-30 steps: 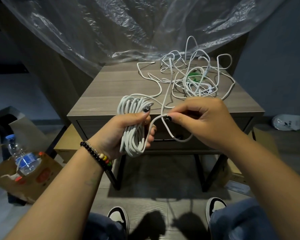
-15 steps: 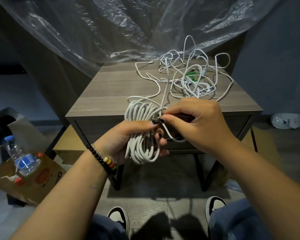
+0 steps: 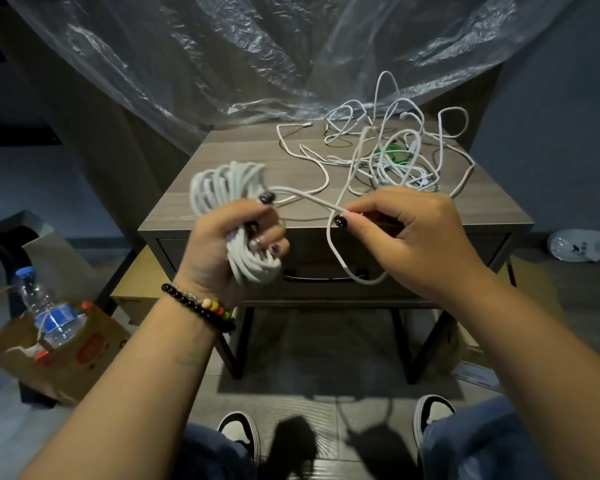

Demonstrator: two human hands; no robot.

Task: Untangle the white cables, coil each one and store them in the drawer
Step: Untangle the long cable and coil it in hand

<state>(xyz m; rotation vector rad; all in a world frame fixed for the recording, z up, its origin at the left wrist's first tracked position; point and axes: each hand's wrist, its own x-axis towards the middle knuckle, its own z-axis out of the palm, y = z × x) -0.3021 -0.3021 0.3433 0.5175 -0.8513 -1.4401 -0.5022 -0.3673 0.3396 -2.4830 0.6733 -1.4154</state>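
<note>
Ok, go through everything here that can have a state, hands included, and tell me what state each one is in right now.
left hand: grips the coiled cable
coiled cable: bundled in loops, tail not yet wound in
right hand: pinches the loose cable tail
loose cable tail: slack, hanging in a loop
cable pile: tangled on the table top
drawer: closed
water bottle: capped, standing in a paper bag

No readable text: the water bottle's blue label (image 3: 57,321) and the paper bag's orange print (image 3: 92,348) are too blurred.
</note>
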